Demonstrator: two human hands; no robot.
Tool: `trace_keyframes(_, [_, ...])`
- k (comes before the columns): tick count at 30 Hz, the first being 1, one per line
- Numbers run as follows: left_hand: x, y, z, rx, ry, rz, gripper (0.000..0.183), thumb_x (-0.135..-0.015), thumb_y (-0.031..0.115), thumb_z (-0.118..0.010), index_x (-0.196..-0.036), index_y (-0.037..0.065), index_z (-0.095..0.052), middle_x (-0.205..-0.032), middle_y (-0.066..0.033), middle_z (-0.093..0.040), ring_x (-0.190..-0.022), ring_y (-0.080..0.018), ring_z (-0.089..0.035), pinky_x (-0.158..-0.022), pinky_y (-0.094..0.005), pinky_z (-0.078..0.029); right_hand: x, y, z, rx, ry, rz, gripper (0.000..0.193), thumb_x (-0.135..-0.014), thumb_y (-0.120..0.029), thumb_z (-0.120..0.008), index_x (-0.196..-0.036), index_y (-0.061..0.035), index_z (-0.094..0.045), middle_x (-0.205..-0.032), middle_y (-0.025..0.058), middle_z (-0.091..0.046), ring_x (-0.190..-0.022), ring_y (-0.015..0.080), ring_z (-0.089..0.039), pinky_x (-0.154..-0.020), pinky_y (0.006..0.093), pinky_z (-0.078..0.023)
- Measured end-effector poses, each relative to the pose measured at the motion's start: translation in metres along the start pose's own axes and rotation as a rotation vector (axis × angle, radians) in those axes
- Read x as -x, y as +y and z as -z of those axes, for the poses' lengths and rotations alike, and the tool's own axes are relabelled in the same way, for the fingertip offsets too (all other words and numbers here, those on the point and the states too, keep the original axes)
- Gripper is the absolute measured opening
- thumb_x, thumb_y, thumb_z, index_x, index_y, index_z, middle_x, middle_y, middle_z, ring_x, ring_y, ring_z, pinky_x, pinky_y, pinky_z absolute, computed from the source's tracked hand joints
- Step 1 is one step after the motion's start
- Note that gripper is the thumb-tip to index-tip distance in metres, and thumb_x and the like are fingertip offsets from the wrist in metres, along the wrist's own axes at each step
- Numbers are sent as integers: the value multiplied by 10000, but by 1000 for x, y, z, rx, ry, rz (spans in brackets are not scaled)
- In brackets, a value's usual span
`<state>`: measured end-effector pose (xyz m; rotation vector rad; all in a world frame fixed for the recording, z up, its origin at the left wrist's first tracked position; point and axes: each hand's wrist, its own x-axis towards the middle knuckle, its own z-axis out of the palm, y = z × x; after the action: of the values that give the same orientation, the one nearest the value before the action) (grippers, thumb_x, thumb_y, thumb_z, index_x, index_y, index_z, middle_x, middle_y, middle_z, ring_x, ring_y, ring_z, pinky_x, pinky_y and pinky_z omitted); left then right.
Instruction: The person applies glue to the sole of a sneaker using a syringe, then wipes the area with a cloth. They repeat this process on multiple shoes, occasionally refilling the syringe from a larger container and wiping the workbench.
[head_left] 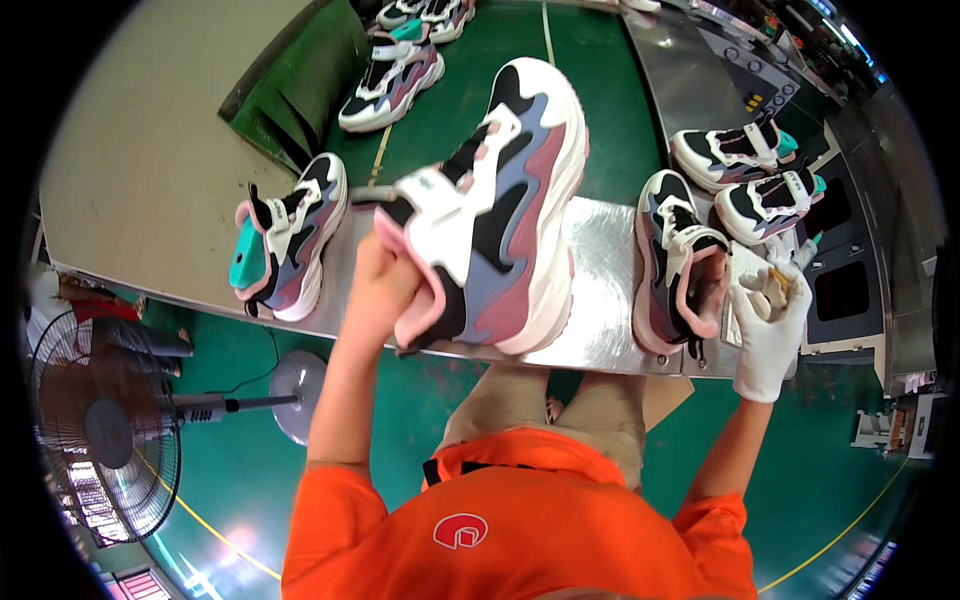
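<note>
My left hand [378,285], bare, reaches into the collar of a sneaker [510,205] and holds it up, sole side to the right and toe pointing away. The sneaker is white, black, mauve and blue-grey with a pink lining and a white strap. My right hand [768,335] wears a white glove and is closed at the bench's right end. A small tan thing shows between its fingers, too small to name. Beside it lies a white pad [742,275], with a pale teal-tipped tube [806,250] just beyond. A matching sneaker [680,265] stands left of that hand.
Another sneaker [295,240] with a teal insert stands on the left of the metal bench [605,260]. Two more [735,155] sit at the right. Several others rest on the green conveyor belt [600,90], by a green flap [290,85]. A standing fan [108,432] is at lower left.
</note>
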<state>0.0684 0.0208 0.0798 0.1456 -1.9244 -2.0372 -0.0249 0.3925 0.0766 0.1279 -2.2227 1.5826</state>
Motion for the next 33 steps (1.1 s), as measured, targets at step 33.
trace_keyframes(33, [32, 70, 5, -1529, -9, -1387, 187, -834, 242, -623, -1004, 309, -660, -1156, 35, -643, -1009, -291, -630, -782, -357, -515, 37, 6, 23, 121, 113, -88, 570, -737, 66, -735, -1247, -41, -505, -1101, 51, -521, -958, 129, -534, -844, 267, -471])
